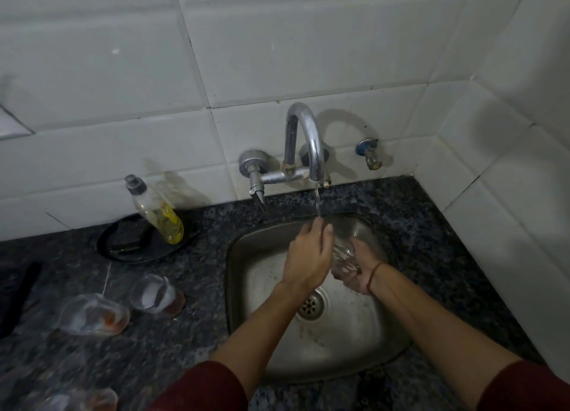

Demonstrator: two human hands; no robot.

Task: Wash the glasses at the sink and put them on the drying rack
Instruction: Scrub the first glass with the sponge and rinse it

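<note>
Right hand [359,276] is cupping a clear ribbed glass [343,254] from underneath, with its fingers curling round the lower side, so that hand is carrying the load. Left hand [308,254] is lying against the glass's left flank. Its fingers look straight and the tips are reaching up into the water stream [317,205] falling from the tap [303,133]. As far as the view shows, it's rubbing or steadying, not gripping.

Glass is sitting between the two palms, over the back right part of the sink [243,250], beyond the drain [310,302]. Its long axis appears to be running away from the person and tilting up toward the tap. Which end is the mouth is too blurred to call.

Key relation: the stream is landing on the left fingertips, just left of the glass, not into it. Judging from that, the next rinse is asking the right hand to shift the glass slightly left under the stream, or the left hand to clear out. Right hand is the only real hold, so any transfer is going through it.

Drying rack isn't showing anywhere in view. Dirty glasses [94,315] with reddish residue are sitting on the dark counter [191,333] well to the left, so the left hand is nearer for the next pickup. Soap bottle [159,214] is tilting by the wall.

Likely risk: a wet glass in a one-hand hold.
</note>
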